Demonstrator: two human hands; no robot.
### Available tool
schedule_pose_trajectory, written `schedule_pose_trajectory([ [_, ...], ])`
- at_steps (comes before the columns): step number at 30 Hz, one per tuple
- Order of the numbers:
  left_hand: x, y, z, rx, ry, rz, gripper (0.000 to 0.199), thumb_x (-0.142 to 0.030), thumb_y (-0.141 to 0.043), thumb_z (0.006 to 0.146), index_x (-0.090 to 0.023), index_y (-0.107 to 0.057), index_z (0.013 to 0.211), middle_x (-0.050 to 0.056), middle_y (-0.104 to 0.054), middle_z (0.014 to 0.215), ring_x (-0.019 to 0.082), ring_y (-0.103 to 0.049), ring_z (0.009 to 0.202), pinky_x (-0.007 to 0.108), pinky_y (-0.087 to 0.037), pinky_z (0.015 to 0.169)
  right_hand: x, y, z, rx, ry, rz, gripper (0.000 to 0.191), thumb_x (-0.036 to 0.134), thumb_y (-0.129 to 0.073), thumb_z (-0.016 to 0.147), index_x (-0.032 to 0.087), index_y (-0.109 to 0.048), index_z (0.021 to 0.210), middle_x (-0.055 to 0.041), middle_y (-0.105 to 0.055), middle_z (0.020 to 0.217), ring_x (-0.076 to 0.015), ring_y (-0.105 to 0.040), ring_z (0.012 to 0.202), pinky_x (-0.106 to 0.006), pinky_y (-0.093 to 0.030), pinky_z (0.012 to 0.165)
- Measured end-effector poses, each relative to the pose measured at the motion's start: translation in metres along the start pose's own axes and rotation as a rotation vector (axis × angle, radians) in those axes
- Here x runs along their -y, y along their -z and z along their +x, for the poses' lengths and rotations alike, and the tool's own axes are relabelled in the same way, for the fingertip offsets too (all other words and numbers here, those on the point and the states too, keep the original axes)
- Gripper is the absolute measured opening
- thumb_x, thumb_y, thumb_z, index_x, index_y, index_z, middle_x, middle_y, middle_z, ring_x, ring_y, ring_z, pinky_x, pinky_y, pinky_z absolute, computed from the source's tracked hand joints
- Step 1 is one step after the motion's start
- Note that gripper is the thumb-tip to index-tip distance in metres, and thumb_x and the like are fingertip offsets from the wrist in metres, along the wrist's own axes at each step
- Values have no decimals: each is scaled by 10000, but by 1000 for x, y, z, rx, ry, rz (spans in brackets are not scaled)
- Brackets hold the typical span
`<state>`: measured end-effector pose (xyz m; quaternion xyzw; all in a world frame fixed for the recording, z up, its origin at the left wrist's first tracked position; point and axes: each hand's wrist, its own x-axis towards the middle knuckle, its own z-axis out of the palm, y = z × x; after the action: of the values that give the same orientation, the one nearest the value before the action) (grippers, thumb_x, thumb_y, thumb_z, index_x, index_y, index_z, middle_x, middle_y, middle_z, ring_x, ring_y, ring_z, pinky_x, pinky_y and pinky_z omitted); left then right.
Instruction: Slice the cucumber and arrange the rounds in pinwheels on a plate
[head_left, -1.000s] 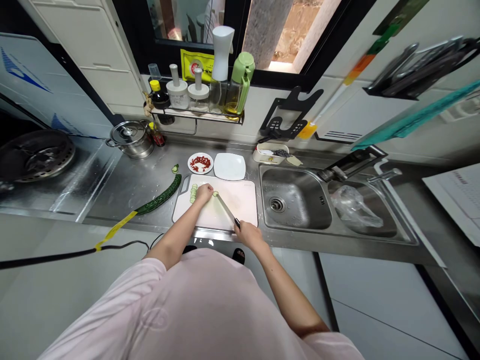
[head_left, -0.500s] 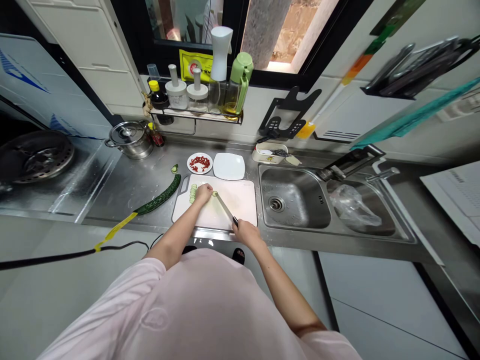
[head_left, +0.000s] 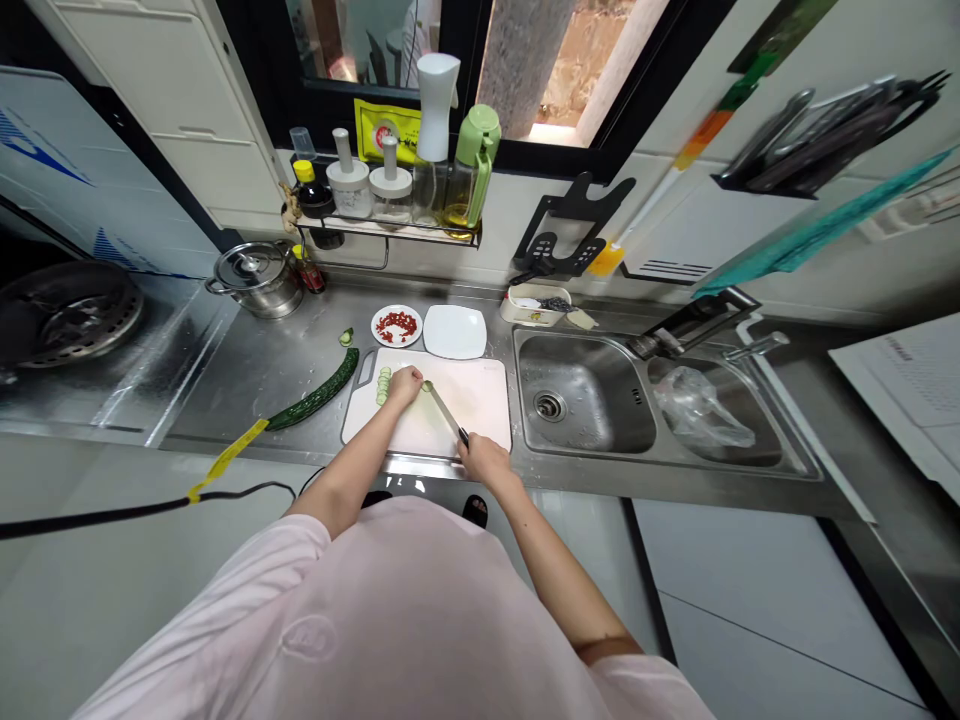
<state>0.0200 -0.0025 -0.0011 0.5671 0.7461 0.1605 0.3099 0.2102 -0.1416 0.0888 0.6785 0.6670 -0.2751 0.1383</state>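
My right hand is closed round the black handle of a knife, whose blade points up and left over the white cutting board. At the blade's tip lies a small pale green slice. Just left of it my left hand is closed, fingertips together; whatever they may hold is too small to make out. A row of cucumber slices lies on the board beside my left hand. The long dark green cucumber rests on the steel counter left of the board.
Behind the board stand a plate with chopped red pieces and a white square plate. Cucumber ends lie near them. The sink is at right, a steel pot at back left, a bottle rack above.
The whole view has shifted slightly, moving the scene a little left. Both hands and the knife keep nearly the same places over the board.
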Motion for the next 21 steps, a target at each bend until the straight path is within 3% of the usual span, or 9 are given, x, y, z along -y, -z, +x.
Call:
schedule_pose_trajectory([
  [10,-1,2,-9,5,-71,33,208,-186,-581,790,-218,-687,966,39,-696,939,170,-619,892,252,-434,765,-5,2,-11,12,-14,-7,404,393,-335,940,152,-623,1090,-164,-667,1099,-263,-622,1039,-347,-434,840],
  [21,4,-4,-29,-32,-254,147,304,-216,-557,835,-198,-651,1124,99,-585,1104,213,-550,1045,285,-404,949,-13,-5,-18,22,-24,-16,437,439,-331,945,152,-624,1094,-170,-674,1079,-276,-626,1035,-356,-441,830],
])
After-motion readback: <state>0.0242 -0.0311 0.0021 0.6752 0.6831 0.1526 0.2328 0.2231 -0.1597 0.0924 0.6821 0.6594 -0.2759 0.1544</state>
